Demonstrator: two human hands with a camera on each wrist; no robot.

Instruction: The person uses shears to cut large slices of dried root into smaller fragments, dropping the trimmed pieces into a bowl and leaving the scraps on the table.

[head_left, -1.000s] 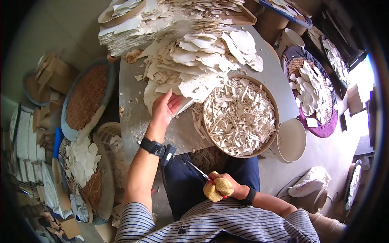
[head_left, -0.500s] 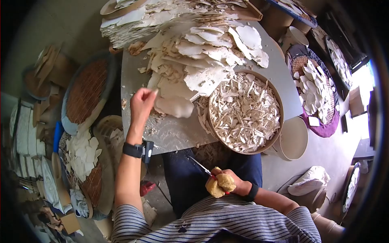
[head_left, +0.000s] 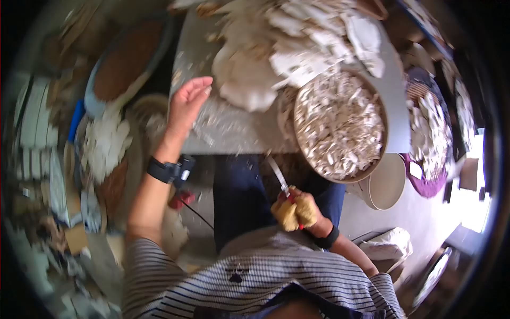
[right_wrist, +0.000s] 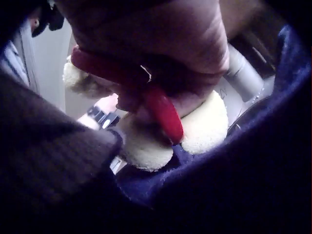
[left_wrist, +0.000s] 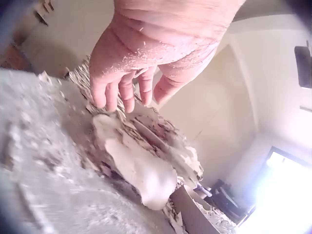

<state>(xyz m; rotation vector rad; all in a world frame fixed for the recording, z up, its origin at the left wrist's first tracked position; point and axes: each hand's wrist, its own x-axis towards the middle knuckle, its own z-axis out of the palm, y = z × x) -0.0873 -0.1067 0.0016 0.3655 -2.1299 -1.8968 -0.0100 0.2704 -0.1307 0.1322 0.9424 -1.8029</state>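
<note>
Reaching over the near left part of the desk (head_left: 239, 135), we see the left hand (head_left: 188, 103) just beside the front pale sheet (head_left: 244, 80), its fingers bent downward with small gaps showing between them and nothing seen in that grip. The right hand (head_left: 317, 220) is clamped round the red-handled shears (head_left: 278, 174), padded with yellow foam (head_left: 306, 210), above the lap. The blades point up toward the desk's near edge; they look closed, though blur in the head view leaves us a little unsure.

The sheets lie overlapping across the desk, the frontmost nearest us and to the left of the round tub (head_left: 386, 127), which is heaped with pale strips (head_left: 340, 122).

To do this step well, as we judge it, we should pinch the front sheet at its free lower edge, thumb beneath and fingers above, and slide it out level so the brittle-looking layers do not snap or drag their neighbours. We should keep the shears low until the sheet is clear, then cut above the tub so that pieces fall inside its rim, with our left fingertips well behind the blades.
</note>
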